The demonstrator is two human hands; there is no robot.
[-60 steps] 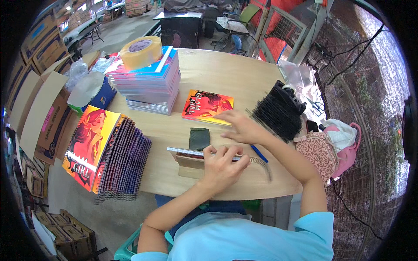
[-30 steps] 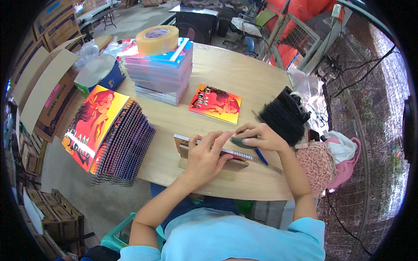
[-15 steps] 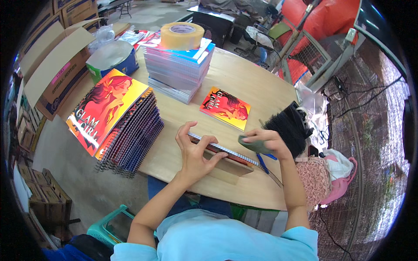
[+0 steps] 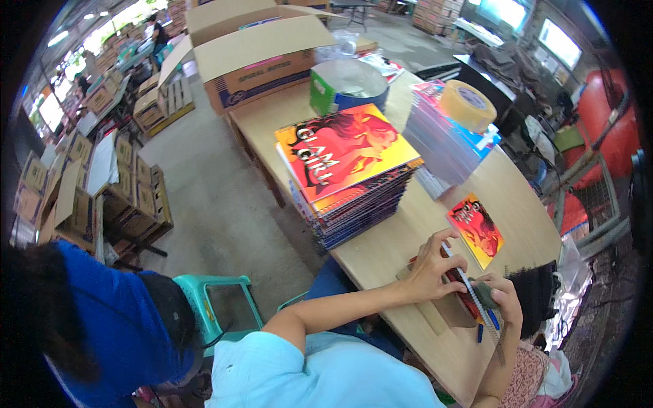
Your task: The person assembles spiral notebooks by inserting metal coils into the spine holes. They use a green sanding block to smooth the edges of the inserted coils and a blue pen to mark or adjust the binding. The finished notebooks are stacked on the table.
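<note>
My left hand (image 4: 435, 268) grips a notebook (image 4: 462, 277) held on edge on the table, its bound side facing up. A loose spiral coil (image 4: 500, 347) trails from the near end of that binding. In my right hand (image 4: 505, 299) is a dark green pad (image 4: 484, 294), against or very close to the binding; contact cannot be told. A blue-handled tool (image 4: 481, 333) lies beneath this hand. Beyond the hands rests a flat booklet (image 4: 479, 231) with a red and yellow cover. To the left rises a stack of spiral notebooks (image 4: 354, 153) with the same cover.
A tape roll (image 4: 469, 107) sits on a stack of booklets (image 4: 439, 139). Behind are a round container (image 4: 350, 85) and an opened cardboard box (image 4: 262, 75). Black bristly bundle (image 4: 534, 296) stands at right. A person in blue (image 4: 122, 319) is at lower left, near a green stool (image 4: 218, 296).
The view has swung left, bringing the person in blue and the boxes into sight. My right hand has brought the green pad in to the notebook's binding; my left hand keeps its hold.
</note>
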